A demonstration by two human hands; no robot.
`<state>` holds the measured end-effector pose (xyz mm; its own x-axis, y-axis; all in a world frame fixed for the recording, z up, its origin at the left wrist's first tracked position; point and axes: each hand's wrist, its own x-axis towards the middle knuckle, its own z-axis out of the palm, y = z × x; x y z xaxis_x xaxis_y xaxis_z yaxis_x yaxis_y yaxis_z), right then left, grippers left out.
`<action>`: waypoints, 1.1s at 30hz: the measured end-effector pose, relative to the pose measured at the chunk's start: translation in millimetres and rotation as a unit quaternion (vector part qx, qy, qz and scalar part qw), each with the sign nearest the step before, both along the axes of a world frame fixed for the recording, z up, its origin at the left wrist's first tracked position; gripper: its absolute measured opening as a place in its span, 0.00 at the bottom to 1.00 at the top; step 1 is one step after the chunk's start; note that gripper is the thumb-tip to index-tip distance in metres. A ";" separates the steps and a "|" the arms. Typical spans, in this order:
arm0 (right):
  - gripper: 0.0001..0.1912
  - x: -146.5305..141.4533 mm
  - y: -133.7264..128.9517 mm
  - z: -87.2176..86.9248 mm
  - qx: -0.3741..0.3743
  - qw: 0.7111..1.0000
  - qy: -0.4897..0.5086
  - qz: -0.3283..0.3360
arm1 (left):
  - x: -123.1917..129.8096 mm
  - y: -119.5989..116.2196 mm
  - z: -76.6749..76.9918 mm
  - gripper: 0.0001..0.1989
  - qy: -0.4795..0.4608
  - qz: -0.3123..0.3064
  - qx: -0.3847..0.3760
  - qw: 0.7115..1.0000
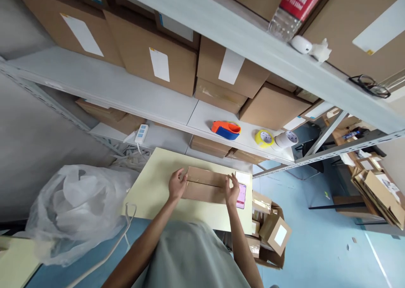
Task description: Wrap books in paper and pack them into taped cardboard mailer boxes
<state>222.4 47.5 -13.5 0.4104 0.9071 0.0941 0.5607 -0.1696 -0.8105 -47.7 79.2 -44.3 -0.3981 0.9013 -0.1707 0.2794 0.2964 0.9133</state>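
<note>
head view: oblong brown cardboard box (205, 189), dark lengthwise seam on top, lies on pale yellow table (145, 195). left hand (177, 184) and right hand (232, 189) hold opposite ends, fingers narrowed on the edges. open brown cardboard carton (277, 264) contains smaller taped boxes (274, 234). box's long axis: left to right.

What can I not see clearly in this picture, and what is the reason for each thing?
All in the head view:
Inside of the cardboard box: hidden by its top panels.
Text on the phone screen: too small to read.
One end of the bottle: cut off by the picture's top edge.
Contents of the plastic bag: blurred by its cloudy folds.
</note>
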 end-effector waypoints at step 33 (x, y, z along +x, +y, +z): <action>0.33 -42.4 93.1 163.4 -0.038 0.857 -0.392 0.333 | -46.5 -1.5 162.9 0.18 -0.061 -0.100 0.278 0.953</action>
<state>180.0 140.6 149.9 -0.3624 0.9314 0.0342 0.9208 0.3635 -0.1414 -94.2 77.6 118.6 -0.2163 0.9216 0.3224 0.1605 -0.2922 0.9428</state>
